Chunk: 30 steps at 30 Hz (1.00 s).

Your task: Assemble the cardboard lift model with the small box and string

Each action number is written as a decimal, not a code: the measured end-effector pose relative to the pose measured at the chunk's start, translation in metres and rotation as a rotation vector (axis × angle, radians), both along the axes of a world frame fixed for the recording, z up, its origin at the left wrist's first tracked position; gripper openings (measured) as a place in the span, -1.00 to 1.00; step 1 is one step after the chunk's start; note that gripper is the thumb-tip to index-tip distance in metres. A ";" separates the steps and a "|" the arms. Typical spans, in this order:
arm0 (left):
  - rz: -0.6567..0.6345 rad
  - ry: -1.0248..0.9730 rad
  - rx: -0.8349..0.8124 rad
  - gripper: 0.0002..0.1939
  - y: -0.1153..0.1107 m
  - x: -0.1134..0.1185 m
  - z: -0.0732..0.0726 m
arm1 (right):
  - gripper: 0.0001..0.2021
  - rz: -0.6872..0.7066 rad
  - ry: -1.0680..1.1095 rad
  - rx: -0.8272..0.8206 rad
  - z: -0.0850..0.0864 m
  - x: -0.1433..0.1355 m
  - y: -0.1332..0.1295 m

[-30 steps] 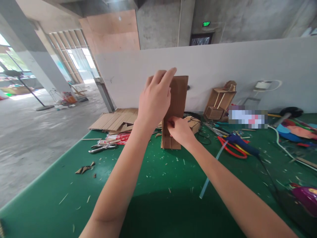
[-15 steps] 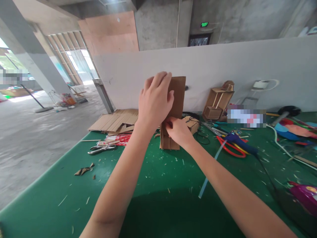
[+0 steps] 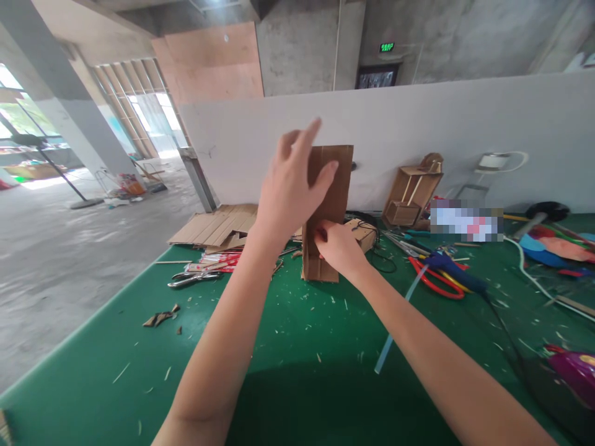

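Near the surface's [image 3: 297,334] far edge, I judged the cardboard [image 3: 341,186] light, creasable, best held by its sides, left hand [image 3: 289,195] splayed, right hand [image 3: 343,249] curled, grip hidden.

A green sign [image 3: 386,47] is glowing high against the grey concrete wall [image 3: 427,37], above a dark-framed opening [image 3: 377,77], and its lower line is spelling EXIT in small capitals. Over that word a row of Chinese characters is running across the same sign, too small for a sure reading. On the table [image 3: 297,322], red-and-white wrappers [image 3: 231,259] are bearing print too fine to make out. A pixelated patch [image 3: 466,222] is covering something toward the back right, so any lettering beneath it is being hidden from view.
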<state>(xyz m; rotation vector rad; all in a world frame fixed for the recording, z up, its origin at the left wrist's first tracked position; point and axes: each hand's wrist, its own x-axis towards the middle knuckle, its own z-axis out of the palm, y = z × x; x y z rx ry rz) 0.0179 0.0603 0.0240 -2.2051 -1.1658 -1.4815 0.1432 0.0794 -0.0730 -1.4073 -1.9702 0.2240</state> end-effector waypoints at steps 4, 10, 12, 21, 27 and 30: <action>-0.102 -0.348 0.068 -0.70 0.017 -0.038 0.011 | -0.78 -0.015 0.001 -0.010 -0.001 -0.001 0.000; 0.240 0.168 -0.491 -0.74 0.069 -0.116 -0.036 | -0.79 -0.025 -0.009 -0.019 0.000 -0.003 -0.001; 0.206 0.255 -0.596 -0.76 0.074 -0.129 -0.065 | -0.79 -0.023 -0.012 -0.014 -0.001 -0.004 -0.002; -0.484 -0.062 -0.655 -0.16 0.050 -0.087 -0.096 | -0.77 -0.022 -0.036 -0.023 -0.001 -0.007 -0.004; -0.268 -0.165 -0.075 -0.16 0.029 -0.042 -0.071 | -0.78 -0.017 -0.048 -0.032 0.001 -0.005 -0.005; -0.097 0.113 0.250 -0.31 0.011 -0.035 -0.051 | -0.78 -0.010 -0.048 -0.031 0.001 -0.005 -0.006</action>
